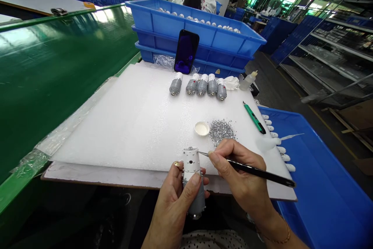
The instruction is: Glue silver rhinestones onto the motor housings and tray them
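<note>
Wrapped round a white and grey cylinder (191, 165) dotted with small studs, my left hand (178, 198) holds it upright near the table's front edge. My right hand (243, 179) pinches a black pen-like tool (259, 172), whose thin tip touches or nearly touches the cylinder's upper right side. Behind the hands lie a heap of small silvery pieces (222, 131) and a small round dish (201, 128) with whitish contents. Several similar cylinders (202, 86) lie in a row farther back.
A green cutter (254, 117) and a squeeze bottle (248, 80) lie at the right of the white sheet (131, 124). Stacked blue crates (163, 23) and a leaning phone (186, 51) stand behind. A blue bin (314, 175) with white pieces is at right. Beyond the crates is a person.
</note>
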`<state>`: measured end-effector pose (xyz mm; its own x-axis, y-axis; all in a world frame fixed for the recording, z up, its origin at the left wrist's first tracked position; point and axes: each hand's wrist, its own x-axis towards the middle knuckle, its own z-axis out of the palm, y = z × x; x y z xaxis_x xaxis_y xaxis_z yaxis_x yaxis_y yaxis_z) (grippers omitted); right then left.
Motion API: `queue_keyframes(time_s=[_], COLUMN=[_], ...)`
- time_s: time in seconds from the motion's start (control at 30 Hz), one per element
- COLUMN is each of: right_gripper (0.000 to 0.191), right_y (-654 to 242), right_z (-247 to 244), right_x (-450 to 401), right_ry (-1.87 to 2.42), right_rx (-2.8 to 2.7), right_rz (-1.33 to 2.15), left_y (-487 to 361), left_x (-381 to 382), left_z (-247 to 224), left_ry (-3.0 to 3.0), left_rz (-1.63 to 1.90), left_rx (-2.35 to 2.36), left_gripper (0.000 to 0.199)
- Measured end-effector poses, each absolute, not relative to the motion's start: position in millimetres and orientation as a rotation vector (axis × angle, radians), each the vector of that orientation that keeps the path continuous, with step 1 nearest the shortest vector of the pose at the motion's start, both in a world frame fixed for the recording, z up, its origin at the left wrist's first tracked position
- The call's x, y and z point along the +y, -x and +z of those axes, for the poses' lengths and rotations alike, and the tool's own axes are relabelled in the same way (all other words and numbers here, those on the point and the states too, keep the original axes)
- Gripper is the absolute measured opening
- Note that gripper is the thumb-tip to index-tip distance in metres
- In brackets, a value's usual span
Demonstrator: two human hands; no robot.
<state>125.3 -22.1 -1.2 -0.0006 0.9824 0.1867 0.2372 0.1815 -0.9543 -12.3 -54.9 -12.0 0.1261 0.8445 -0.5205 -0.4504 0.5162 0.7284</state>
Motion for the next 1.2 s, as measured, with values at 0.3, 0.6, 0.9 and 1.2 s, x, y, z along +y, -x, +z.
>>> queue_keyframes(time_s=[0.3,0.6,0.9,1.2], right_gripper=[0.024,0.024,0.023,0.021], right_y=[-125,-126,-125,-120], right_z=[-3,-6,-7,-12], right_x=[-21,-22,-22,-25], right_ry=[1.246,1.247,1.247,1.2], right_rx=[-1.44,-1.428,-1.428,-1.366], right_rz=[0.955,0.96,0.974,0.99], left_y=[12,13,12,11], left_x=[-55,-56,-56,-57], left_z=[-11,-12,-12,-11], left_ry=[-0.42,-0.415,-0.445,-0.467], left_rz=[0.995,0.994,1.02,1.048], left_rx=[1.081,1.069,1.088,1.1], left_gripper=[0.036,0.037,0.035,0.032])
